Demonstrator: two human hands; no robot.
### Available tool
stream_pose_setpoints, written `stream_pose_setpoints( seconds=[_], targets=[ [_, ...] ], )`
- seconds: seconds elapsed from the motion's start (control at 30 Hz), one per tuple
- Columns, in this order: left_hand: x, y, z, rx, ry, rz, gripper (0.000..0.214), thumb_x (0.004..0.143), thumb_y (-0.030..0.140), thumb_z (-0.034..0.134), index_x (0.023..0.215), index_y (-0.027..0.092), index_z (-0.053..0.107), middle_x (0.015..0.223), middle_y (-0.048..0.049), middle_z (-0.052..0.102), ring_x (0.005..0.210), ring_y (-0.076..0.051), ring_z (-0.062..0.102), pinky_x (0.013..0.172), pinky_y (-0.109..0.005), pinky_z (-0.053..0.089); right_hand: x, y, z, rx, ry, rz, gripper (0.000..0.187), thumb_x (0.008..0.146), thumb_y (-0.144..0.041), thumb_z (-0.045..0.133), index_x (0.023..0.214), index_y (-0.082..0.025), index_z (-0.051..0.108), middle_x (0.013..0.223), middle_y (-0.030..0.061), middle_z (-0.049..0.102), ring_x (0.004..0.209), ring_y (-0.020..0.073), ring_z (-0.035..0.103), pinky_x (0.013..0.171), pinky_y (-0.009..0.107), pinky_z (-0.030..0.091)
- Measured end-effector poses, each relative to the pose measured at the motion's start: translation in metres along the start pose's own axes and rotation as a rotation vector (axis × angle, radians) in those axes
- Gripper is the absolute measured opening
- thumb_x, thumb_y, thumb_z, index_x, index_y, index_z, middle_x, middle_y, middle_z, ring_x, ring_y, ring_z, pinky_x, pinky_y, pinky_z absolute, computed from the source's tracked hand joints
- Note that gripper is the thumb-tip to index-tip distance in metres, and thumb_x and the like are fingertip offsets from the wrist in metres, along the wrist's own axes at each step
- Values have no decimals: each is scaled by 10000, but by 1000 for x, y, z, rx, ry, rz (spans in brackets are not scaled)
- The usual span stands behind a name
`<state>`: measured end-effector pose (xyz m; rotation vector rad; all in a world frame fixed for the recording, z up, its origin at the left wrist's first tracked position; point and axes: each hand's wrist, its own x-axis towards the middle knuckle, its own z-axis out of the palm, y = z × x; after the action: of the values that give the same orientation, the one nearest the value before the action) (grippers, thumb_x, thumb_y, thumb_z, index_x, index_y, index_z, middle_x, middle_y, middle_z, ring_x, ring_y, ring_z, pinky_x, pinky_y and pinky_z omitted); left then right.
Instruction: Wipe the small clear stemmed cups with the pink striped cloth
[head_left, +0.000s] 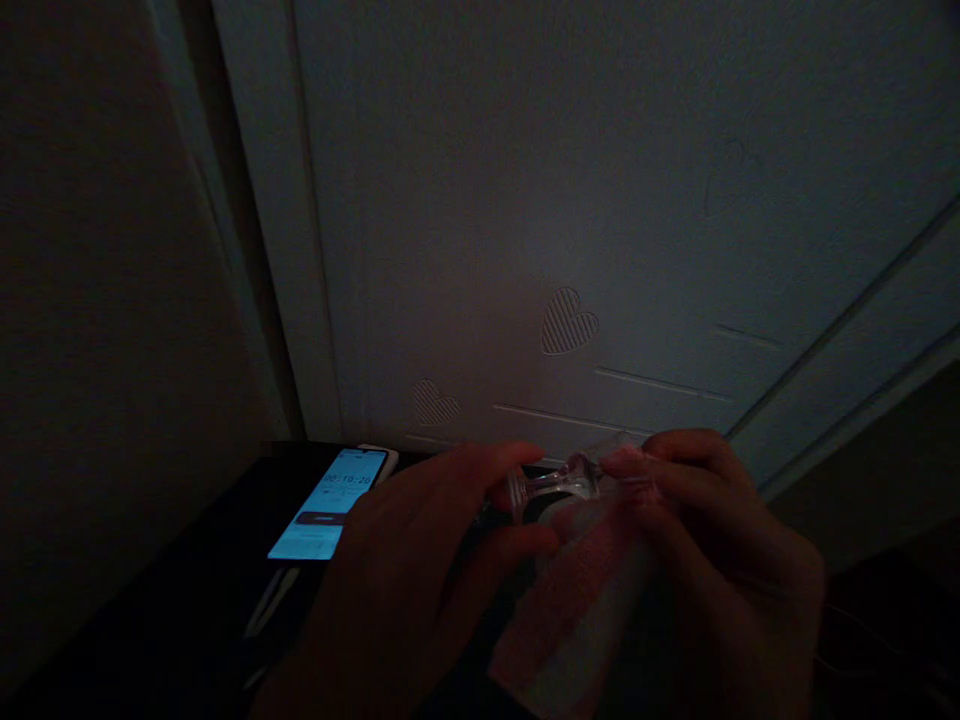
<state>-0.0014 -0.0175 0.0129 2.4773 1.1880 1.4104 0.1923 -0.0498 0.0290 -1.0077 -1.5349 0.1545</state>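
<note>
Between left hand (420, 540) and right hand (750, 540), a clear piece (551, 483)

Lies immediately to the right of the left fingers and to the left of the right ones, bridging the narrow gap. Runs lengthwise from side to side in view, with right end slightly higher. Ends in ribbed rings at the left and widens again at the right, near the right fingertips. Sits about equally close to both hands, with no clearly nearer one.

On the left, seems grasped at the ribbed end by curled fingers, with thumb underneath; too dark to tell how firmly. On the right, fingers pinched together on a pink-and-white cloth (566, 615), gripping along its upper edge. Cannot tell whether also touching the clear piece there. Below that pinch, hanging slantwise toward the lower left, the cloth.

Counted: two hands, one clear piece, one cloth. Beyond the left hand, one lit phone (319, 525), partly covered by that hand, resting on one dark surface (172, 620). Just below the phone, a few pale strips (271, 600), too dim to count surely. Behind everything, one pale panel (450, 250), marked with two striped hearts (568, 322), one higher and farther right.
</note>
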Motion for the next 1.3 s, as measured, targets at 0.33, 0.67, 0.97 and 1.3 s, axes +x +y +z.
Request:
stream_pose_setpoints(
  seconds=[0.33, 0.67, 0.97, 1.3],
  targets=[
    [-4, -2, 2, 66, 14, -2, 272, 924, 313, 600, 1182, 337, 517, 1001, 51, 744, 797, -177, 713, 806, -295, 565, -3, 0, 13, 197, 211, 145, 168, 811, -164, 748, 913, -281, 682, 913, -15, 708, 820, 149, 693, 723, 246, 583],
    [5, 2, -3, 43, 22, 75, 190, 944, 304, 580, 1127, 306, 528, 917, 56, 742, 691, -141, 689, 790, -261, 568, 3, 0, 10, 150, 197, 125, 137, 807, -164, 734, 895, -267, 710, 1099, -2, 622, 943, 144, 639, 753, 236, 539],
    [2, 5, -2, 32, 32, 35, 204, 903, 232, 630, 1073, 300, 539, 875, 66, 731, 701, -145, 692, 693, -250, 540, 3, 0, 15, 75, 119, 126, 122, 913, -227, 648, 861, -289, 739, 1024, -18, 608, 954, 138, 598, 798, 262, 467],
    [5, 12, 0, -211, 82, 68, 111, 921, 341, 640, 982, 288, 563, 782, 106, 695, 622, -81, 638, 629, -168, 504, 0, -4, 29, 126, 147, 214, 142, 961, -310, 580, 883, -276, 694, 852, -26, 589, 774, 110, 580, 658, 233, 437]
  ],
)
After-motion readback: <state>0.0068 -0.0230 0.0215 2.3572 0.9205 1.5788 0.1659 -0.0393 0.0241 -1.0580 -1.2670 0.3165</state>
